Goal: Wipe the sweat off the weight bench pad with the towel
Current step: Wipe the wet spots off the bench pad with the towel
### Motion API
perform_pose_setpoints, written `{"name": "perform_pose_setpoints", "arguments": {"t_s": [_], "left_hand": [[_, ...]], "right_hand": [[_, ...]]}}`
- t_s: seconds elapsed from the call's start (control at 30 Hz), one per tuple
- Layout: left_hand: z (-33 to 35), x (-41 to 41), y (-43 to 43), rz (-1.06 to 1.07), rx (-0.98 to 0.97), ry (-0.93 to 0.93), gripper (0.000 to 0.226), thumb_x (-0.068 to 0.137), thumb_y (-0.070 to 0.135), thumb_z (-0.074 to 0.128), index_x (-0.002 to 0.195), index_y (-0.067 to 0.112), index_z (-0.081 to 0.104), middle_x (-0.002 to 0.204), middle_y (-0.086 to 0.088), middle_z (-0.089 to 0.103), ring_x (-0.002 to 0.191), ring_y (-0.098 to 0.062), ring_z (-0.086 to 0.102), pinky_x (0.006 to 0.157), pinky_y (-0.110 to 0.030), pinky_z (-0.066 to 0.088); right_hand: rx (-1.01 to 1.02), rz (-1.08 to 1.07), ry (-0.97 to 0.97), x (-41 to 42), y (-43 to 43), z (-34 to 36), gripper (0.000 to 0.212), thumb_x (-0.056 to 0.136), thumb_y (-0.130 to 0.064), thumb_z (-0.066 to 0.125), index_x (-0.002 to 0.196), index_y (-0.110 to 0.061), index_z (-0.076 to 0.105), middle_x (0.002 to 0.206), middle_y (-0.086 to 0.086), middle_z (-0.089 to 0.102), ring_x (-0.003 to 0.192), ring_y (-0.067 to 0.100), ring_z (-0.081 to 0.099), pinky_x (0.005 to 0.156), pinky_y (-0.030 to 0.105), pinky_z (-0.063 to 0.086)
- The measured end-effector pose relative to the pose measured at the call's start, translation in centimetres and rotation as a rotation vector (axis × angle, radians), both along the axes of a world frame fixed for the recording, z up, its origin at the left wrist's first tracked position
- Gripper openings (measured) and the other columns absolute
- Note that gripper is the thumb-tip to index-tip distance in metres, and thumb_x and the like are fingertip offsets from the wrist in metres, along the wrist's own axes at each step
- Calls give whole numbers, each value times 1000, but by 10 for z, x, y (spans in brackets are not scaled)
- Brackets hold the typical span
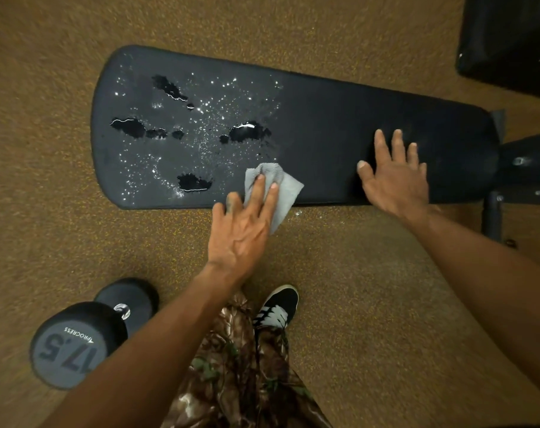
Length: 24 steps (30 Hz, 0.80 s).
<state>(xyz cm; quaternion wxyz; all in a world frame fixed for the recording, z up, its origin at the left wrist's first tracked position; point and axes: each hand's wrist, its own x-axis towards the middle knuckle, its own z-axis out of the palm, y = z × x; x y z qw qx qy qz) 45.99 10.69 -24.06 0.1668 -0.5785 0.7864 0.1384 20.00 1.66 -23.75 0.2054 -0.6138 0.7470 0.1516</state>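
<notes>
A black weight bench pad [324,118] lies across the view, wide end to the left. Puddles and droplets of sweat [200,125] cover its left half; the right half looks dry. My left hand [244,223] presses a small grey towel [285,193] flat on the pad's near edge, just right of the wet patch, fingers spread over the cloth. My right hand [395,174] rests palm down on the dry right part of the pad, fingers apart, holding nothing.
A black 17.5 dumbbell [86,332] lies on the brown speckled floor at lower left. The bench's metal frame and leg [494,211] stick out at right. Another black pad [509,38] sits at top right. My camouflage-trousered leg and black shoe [278,307] stand below the bench.
</notes>
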Motion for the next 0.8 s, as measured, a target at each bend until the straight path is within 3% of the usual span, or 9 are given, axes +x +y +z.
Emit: {"name": "perform_pose_setpoints", "arguments": {"t_s": [0.1,0.27,0.37,0.5,0.57,0.67,0.8], "left_hand": [[3,-20,-11,67,10,56,72,98,9,33,157,14,-9,165,-15,-9,122,-35,40,92,-42,43],[8,-43,-33,174,-16,176,66,98,12,38,158,17,11,165,-13,9,127,-36,38,93,-42,42],[16,-31,-46,229,-89,240,69,93,8,38,157,21,18,164,-6,15,133,-33,33,97,-43,40],[18,-9,-63,194,-308,219,70,85,14,29,155,20,28,162,-11,25,142,-37,31,103,-51,37],[6,-9,-67,69,-268,205,69,90,14,36,157,17,21,164,-15,17,149,-40,16,113,-55,27],[-18,-13,-59,-63,-112,153,72,98,19,35,158,13,-4,165,-19,-8,151,-39,-11,121,-58,3],[-23,-15,-53,-40,-109,168,74,100,27,35,158,11,-9,164,-19,-13,150,-39,-13,121,-57,0]], "right_hand": [[-74,46,-87,28,1,0,68,100,-56,30,157,-22,13,166,4,1,151,33,3,119,58,12],[21,52,-131,44,3,-9,80,99,-54,39,157,-19,-3,165,4,-13,150,34,-13,118,62,5],[24,82,-154,38,5,-8,80,99,-57,35,157,-20,-5,165,3,-16,149,34,-15,118,61,3],[26,89,-142,40,7,-9,80,99,-58,34,157,-20,-6,164,5,-15,149,36,-15,117,62,3],[26,87,-137,41,6,-9,80,99,-58,34,157,-20,-6,164,4,-16,149,36,-15,117,62,3],[30,92,-135,40,6,-8,80,98,-59,33,157,-21,-7,164,4,-16,149,35,-16,118,62,2],[23,91,-119,40,7,-10,80,98,-60,32,157,-21,-7,164,4,-16,149,35,-16,117,61,2]]}}
